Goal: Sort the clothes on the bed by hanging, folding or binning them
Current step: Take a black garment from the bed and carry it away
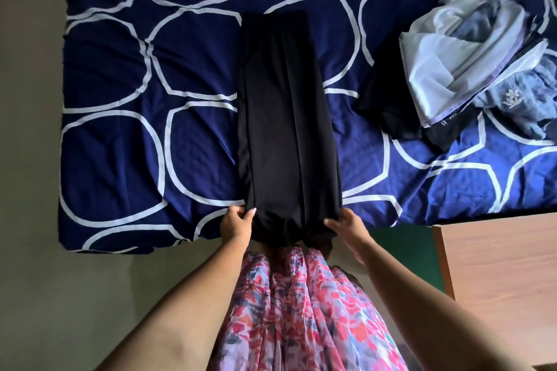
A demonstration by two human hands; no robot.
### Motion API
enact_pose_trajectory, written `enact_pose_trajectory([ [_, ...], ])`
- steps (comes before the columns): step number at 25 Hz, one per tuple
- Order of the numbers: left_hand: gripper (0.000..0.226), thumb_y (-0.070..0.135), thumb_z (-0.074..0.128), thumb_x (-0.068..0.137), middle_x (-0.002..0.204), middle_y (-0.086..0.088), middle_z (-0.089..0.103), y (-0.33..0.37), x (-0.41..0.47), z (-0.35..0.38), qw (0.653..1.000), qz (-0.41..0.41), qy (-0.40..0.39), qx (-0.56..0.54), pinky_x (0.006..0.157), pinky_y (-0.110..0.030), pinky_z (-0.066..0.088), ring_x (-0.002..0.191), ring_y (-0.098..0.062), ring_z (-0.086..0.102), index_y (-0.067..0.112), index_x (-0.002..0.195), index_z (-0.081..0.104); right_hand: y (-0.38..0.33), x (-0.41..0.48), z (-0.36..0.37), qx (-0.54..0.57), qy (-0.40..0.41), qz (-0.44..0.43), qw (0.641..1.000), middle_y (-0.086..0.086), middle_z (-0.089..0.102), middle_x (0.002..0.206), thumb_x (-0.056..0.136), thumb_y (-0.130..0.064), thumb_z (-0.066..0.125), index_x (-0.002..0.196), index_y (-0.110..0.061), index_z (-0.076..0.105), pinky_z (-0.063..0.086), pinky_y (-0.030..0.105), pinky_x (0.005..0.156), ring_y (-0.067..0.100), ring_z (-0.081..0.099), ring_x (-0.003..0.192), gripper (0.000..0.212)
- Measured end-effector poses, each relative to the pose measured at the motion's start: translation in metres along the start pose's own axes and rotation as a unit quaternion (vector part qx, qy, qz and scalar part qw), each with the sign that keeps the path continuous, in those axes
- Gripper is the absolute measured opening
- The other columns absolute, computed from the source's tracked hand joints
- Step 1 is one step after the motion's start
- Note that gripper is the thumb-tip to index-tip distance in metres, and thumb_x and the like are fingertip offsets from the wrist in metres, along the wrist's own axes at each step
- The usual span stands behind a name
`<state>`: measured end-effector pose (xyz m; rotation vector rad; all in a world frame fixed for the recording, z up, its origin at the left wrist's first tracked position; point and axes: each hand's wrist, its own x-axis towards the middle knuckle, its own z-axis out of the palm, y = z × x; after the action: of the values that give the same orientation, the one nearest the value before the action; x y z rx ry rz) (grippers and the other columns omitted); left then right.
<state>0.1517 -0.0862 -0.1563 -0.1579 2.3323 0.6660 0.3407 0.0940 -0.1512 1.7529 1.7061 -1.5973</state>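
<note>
both hands pinch near end of long folded black garment [286,117] on navy circle-print bed [120,84]: left hand [236,221], right hand [346,224]; clothes pile [470,63] at 2 o'clock.

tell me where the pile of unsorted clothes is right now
In the head view, the pile of clothes sits on the right side of the bed, right of the long black garment laid flat in the middle.
</note>
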Motion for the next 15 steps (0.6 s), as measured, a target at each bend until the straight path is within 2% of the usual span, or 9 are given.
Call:
enact_pose_trajectory([
  [2, 0.028, 0.031, 0.069, 0.086, 0.099, -0.015, 0.069, -0.006, -0.003, -0.004, 1.000, 0.007, 0.010, -0.023, 0.081, -0.036, 0.043, 0.097, -0.034, 0.062, 0.006, 0.097, 0.063, 0.000, 0.000, -0.003, -0.094, -0.001, -0.005, 0.996, 0.016, 0.069, 0.092, 0.081, -0.021, 0.073, 0.091, -0.002, 0.066, 0.047, 0.038, 0.073, 0.027, 0.062, 0.083, 0.023],
  [5, 0.027, 0.028, 0.074, 0.082, 0.096, -0.014, 0.069, -0.007, -0.003, -0.006, 0.999, -0.006, 0.024, -0.044, 0.080, -0.037, 0.045, 0.094, -0.034, 0.063, 0.013, 0.090, 0.054, -0.002, 0.001, -0.010, -0.147, 0.064, 0.012, 0.987, 0.017, 0.068, 0.098, 0.091, -0.019, 0.060, 0.097, -0.001, 0.068, 0.035, 0.030, 0.068, 0.030, 0.060, 0.093, 0.020],
  [8, 0.039, 0.027, 0.079, 0.075, 0.092, -0.007, 0.068, -0.002, -0.001, -0.006, 0.998, -0.020, -0.021, -0.059, 0.080, -0.034, 0.047, 0.091, -0.028, 0.063, 0.015, 0.101, 0.054, 0.000, 0.001, -0.008, -0.147, 0.097, 0.043, 0.983, 0.017, 0.065, 0.104, 0.088, -0.012, 0.057, 0.096, -0.002, 0.063, 0.036, 0.030, 0.069, 0.034, 0.059, 0.098, 0.014],
  [10, 0.041, 0.027, 0.080, 0.075, 0.090, -0.003, 0.063, -0.002, -0.004, -0.003, 0.997, -0.004, -0.051, -0.064, 0.078, -0.031, 0.045, 0.088, -0.024, 0.060, 0.013, 0.106, 0.058, -0.002, 0.001, -0.005, -0.098, 0.124, 0.027, 0.987, 0.016, 0.063, 0.104, 0.084, -0.011, 0.064, 0.096, -0.005, 0.060, 0.041, 0.033, 0.073, 0.035, 0.060, 0.097, 0.014],
  [12, 0.035, 0.031, 0.079, 0.075, 0.090, -0.003, 0.065, 0.001, -0.001, 0.000, 0.997, 0.014, -0.046, -0.056, 0.081, -0.033, 0.048, 0.087, -0.024, 0.061, 0.012, 0.101, 0.065, -0.009, 0.004, -0.006, -0.078, 0.144, -0.008, 0.986, 0.014, 0.063, 0.105, 0.082, -0.016, 0.070, 0.104, -0.006, 0.062, 0.045, 0.037, 0.082, 0.034, 0.059, 0.099, 0.026],
  [15, 0.041, 0.043, 0.075, 0.074, 0.100, -0.010, 0.070, 0.003, 0.007, 0.004, 0.999, 0.001, -0.045, -0.013, 0.087, -0.041, 0.051, 0.097, -0.033, 0.063, 0.014, 0.102, 0.069, -0.025, 0.015, -0.006, -0.100, 0.149, -0.015, 0.984, 0.013, 0.062, 0.111, 0.082, -0.030, 0.071, 0.113, -0.011, 0.063, 0.045, 0.040, 0.091, 0.034, 0.055, 0.108, 0.037],
])
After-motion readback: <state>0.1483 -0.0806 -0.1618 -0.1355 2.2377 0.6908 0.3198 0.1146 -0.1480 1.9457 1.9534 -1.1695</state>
